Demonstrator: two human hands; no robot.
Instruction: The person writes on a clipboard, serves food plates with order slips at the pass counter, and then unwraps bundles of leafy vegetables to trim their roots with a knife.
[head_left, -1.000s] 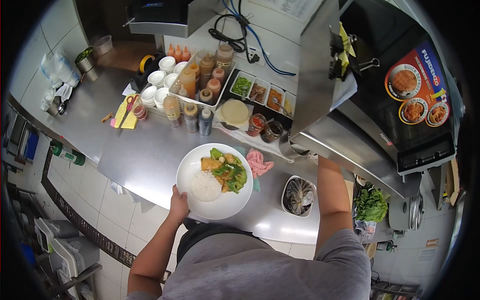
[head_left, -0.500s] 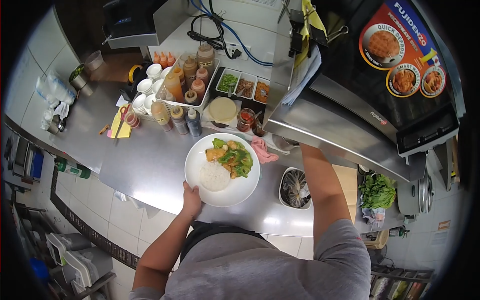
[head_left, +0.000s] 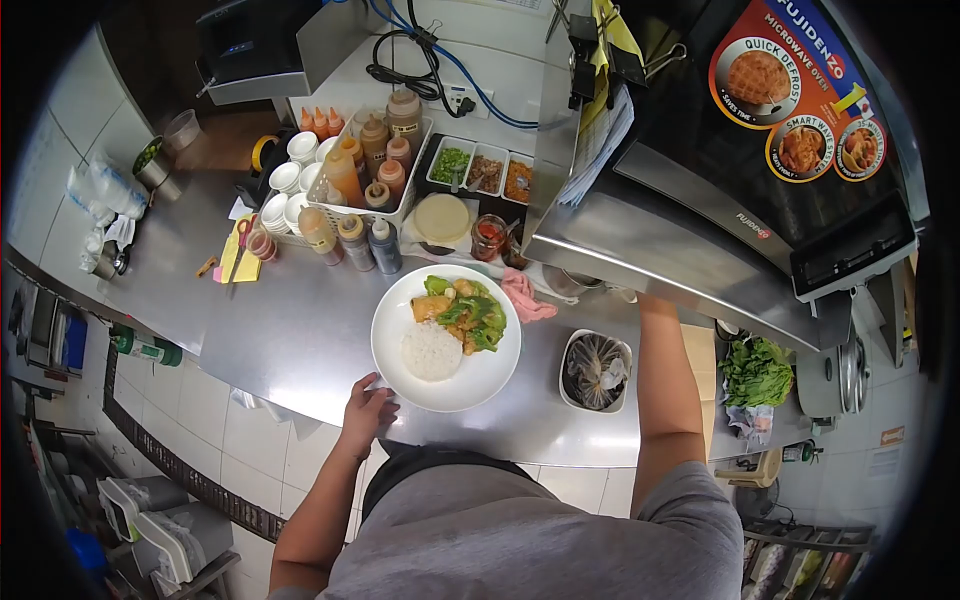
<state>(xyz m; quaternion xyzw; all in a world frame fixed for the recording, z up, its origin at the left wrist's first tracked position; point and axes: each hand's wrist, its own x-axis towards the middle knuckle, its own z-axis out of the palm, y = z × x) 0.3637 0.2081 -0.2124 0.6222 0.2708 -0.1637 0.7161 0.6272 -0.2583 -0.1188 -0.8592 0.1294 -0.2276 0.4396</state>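
A round white plate lies on the steel counter in front of me. It holds a mound of white rice and green leafy vegetables with brown pieces. Just off the plate's lower left rim is my left hand, its fingers apart and nothing in them. My right forearm reaches forward under the steel shelf, which hides that hand and whatever it may touch. Partly under the shelf edge, a metal pot stands left of the right wrist. A pink cloth lies beside the plate.
Sauce bottles crowd a white basket behind the plate. Topping trays and a red jar stand at the back. A bag-lined bin is left of my right arm. A microwave sits on the shelf; lettuce lies right.
My left hand has let go of the plate rim and drawn slightly down and left. My right forearm has shifted right under the shelf. The plate stays in place.
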